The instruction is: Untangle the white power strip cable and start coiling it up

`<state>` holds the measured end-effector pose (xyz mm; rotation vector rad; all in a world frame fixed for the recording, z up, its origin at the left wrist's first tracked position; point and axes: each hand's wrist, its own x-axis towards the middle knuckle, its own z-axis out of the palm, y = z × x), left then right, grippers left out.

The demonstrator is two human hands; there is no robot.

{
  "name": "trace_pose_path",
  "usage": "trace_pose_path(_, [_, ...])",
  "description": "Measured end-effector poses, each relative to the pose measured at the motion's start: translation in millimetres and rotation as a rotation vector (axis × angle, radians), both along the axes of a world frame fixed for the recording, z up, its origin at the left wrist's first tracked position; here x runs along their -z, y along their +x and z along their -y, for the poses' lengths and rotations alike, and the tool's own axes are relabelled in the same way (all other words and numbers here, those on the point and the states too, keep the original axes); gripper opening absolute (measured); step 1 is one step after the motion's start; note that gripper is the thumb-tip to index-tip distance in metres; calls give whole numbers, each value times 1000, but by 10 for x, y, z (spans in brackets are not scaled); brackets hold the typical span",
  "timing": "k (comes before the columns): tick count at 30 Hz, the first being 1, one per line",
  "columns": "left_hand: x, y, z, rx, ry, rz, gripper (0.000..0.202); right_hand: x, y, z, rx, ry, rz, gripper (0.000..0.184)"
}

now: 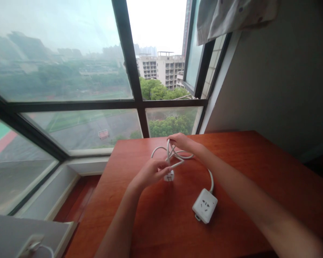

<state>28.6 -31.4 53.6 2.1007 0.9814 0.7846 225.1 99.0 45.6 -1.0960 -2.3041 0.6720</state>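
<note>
Your left hand (152, 172) pinches the white cable (174, 156) just above its plug (169, 176), your right hand (180, 140) grips the loops beyond, and the socket block (205, 205) lies nearer you on the surface (258, 168).

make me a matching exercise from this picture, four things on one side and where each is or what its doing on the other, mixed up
Things
1. left hand
2. right hand
3. socket block
4. pale cloth

Places or states
A. hangs at the top right, by the window
B. lies flat on the wooden table
C. holds the white cable just by its plug
D. grips loops of the white cable, farther from the person

Pairs: 1-C, 2-D, 3-B, 4-A
</note>
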Motion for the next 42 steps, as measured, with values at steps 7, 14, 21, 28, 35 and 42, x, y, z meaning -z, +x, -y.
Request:
trace_pose_path(7, [38, 27, -1, 42, -58, -18, 28, 368, 241, -244, 296, -215, -312, 5])
trace_pose_path(14, [94, -36, -58, 82, -150, -160, 32, 438, 256, -285, 327, -359, -467, 9])
trace_pose_path(21, [50, -61, -28, 59, -251, -176, 31, 166, 223, -188, 204, -451, -483, 12])
trace_pose_path(28, [341, 282, -129, -144, -12, 159, 27, 59, 234, -85, 131, -602, -482, 27])
trace_pose_path(35, [690, 607, -170, -398, 260, -25, 58, -104, 110, 138, -31, -759, -480, 39])
trace_pose_path(42, [667, 516, -234, -457, 115, -41, 23, -202, 195, 312, -198, -894, -519, 35])
